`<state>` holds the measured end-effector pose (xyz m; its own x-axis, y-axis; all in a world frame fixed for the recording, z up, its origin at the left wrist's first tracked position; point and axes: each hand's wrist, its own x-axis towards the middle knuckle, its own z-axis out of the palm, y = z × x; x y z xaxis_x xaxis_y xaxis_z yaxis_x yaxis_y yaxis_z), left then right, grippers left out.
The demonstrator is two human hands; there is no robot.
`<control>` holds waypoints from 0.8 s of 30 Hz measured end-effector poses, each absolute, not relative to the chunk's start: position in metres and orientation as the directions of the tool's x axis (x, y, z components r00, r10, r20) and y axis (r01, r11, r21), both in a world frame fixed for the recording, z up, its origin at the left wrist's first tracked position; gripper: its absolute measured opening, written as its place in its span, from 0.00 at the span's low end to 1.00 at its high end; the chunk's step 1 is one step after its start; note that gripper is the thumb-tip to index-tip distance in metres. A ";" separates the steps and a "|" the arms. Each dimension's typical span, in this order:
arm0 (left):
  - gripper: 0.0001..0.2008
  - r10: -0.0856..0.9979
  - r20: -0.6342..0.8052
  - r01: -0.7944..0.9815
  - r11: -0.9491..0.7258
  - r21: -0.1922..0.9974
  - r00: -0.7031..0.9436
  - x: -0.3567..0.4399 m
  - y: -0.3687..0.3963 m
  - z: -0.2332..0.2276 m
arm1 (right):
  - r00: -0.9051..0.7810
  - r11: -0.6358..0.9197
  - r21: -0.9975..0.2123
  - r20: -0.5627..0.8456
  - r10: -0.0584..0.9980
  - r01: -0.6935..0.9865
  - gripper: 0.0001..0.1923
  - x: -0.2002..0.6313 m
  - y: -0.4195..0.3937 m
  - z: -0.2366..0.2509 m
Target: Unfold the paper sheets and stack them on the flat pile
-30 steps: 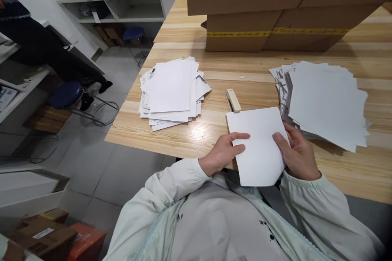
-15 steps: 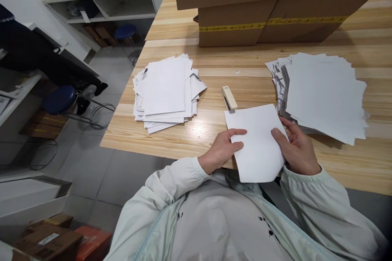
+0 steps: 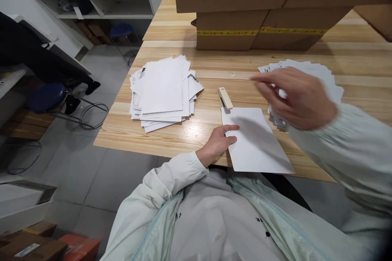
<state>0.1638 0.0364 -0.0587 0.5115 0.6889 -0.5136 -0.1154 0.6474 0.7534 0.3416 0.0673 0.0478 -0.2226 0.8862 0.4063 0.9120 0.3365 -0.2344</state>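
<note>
Spanning most of the view, the wooden desk [image 3: 171, 138] carries stacked cardboard boxes [image 3: 260, 4] along its far side, with bare wood between them and the papers nearer the person. A loose heap of white sheets, the left pile [image 3: 162, 89], lies well apart from the hands towards the desk's left edge; the right pile [image 3: 306, 77] sits partly hidden behind the raised right hand. Between the two piles there is open desk. The single sheet [image 3: 254, 140] lies flat at the near edge, its lower corner reaching just past that edge towards the person's lap. Just beyond its far left corner rests a cream stapler [image 3: 225, 98], close to the sheet; whether they touch cannot be told. The left hand [image 3: 217, 144] rests on the sheet's left margin, fingers loosely curled, thumb and forefinger laid on the paper, pressing rather than gripping. The right hand [image 3: 295, 96] hangs in the air above the sheet's far right corner and the right pile, blurred, fingers spread and slack, holding nothing.
</note>
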 end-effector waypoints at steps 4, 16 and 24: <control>0.26 0.694 -0.526 -0.148 0.662 0.735 0.491 0.166 0.038 -0.060 | -0.349 0.456 -0.228 0.386 0.854 0.861 0.23 0.300 0.151 -0.010; 0.27 0.715 -0.498 -0.086 0.609 0.789 0.490 0.152 0.025 -0.064 | -0.311 0.447 -0.254 0.435 0.845 0.858 0.26 0.290 0.163 -0.045; 0.20 0.949 -0.033 0.161 -0.019 0.987 0.314 0.081 -0.018 -0.024 | 0.122 -0.041 -0.862 0.025 0.992 0.505 0.36 0.351 0.009 -0.006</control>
<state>0.0808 -0.0178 -0.0238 0.3140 0.9489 -0.0331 0.1614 -0.0190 0.9867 0.3508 0.0092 -0.0060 0.1223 0.9922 0.0247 0.5054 -0.0409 -0.8619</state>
